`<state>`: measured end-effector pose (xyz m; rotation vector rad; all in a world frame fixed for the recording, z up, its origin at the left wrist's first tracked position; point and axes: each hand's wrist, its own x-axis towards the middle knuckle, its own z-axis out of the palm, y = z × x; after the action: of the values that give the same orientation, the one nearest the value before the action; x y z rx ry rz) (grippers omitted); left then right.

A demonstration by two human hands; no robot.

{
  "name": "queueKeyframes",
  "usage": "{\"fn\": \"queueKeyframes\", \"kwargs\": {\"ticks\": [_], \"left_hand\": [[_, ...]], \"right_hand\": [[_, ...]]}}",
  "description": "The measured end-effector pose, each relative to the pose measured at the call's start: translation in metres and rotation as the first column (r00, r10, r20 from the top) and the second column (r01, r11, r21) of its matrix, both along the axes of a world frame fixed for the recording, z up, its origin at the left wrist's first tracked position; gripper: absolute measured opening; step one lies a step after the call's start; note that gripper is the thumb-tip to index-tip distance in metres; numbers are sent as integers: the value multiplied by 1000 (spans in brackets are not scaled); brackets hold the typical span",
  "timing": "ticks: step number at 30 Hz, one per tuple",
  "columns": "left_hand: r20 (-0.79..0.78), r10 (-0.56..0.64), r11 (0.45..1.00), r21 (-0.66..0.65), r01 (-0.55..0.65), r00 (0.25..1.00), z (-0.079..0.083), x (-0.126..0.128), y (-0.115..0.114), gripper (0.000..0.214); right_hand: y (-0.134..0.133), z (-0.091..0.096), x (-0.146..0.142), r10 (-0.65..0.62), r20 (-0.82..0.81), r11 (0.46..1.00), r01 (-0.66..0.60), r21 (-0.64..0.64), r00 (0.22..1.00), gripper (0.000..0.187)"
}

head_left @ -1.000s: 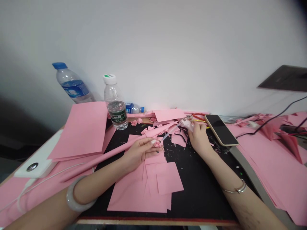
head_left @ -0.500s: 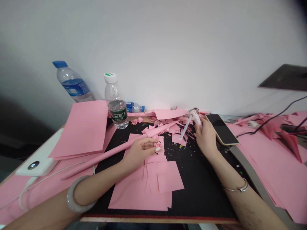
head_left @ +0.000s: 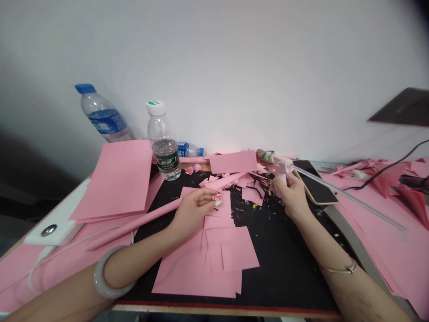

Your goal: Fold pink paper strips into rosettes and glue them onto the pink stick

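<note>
Clamped round the grip of a pink mini hot glue gun (head_left: pixel 280 167), at the top of the black desk (head_left: pixel 288 277): right hand (head_left: pixel 291 193), red lamp lit, front end pointing left over loose pink paper scraps (head_left: pixel 250 179). Jutting right from the gun, across a gold-edged phone (head_left: pixel 317 190): a long clear glue stick (head_left: pixel 348 197). Left hand (head_left: pixel 196 210) resting on pink paper sheets (head_left: pixel 221 255), fingers curled together at a small pink paper rose (head_left: pixel 217 197), firmness of hold impossible to tell. Risks: hot nozzle dipping into the scraps, scorching or sticking them; a swing of the stick knocking the phone; nozzle drifting near the rose, burning left fingertips.
</note>
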<state>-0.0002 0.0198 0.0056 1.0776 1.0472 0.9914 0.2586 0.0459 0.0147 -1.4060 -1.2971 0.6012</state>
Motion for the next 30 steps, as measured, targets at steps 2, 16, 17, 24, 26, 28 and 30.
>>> {"fn": "queueKeyframes", "kwargs": {"ticks": [2,16,17,24,26,28,30], "left_hand": [[-7,8,1000,10,-8,1000,0,0,0,20],[47,24,999,26,-26,999,-2,-1,1,17],[47,26,999,22,-27,999,-2,0,1,17],[43,24,1000,8,-25,999,-2,-1,0,18],[47,22,1000,14,-23,999,-3,-1,0,19],[52,16,1000,19,-17,999,-5,-1,0,20],[56,12,1000,22,-13,998,-5,-1,0,21]], "right_hand": [[0,-1,0,36,-37,999,-36,-17,999,16],[-7,-2,-13,326,-379,938,-346,18,866,31],[-7,-2,-13,285,-383,956,-289,48,879,29],[-10,-4,-11,436,-424,872,-489,-19,794,34],[-13,-6,-12,518,-428,779,-616,-121,740,38],[-17,-8,-13,570,-418,695,-686,-214,707,40],[-19,-9,-15,597,-395,649,-709,-274,699,43]]}}
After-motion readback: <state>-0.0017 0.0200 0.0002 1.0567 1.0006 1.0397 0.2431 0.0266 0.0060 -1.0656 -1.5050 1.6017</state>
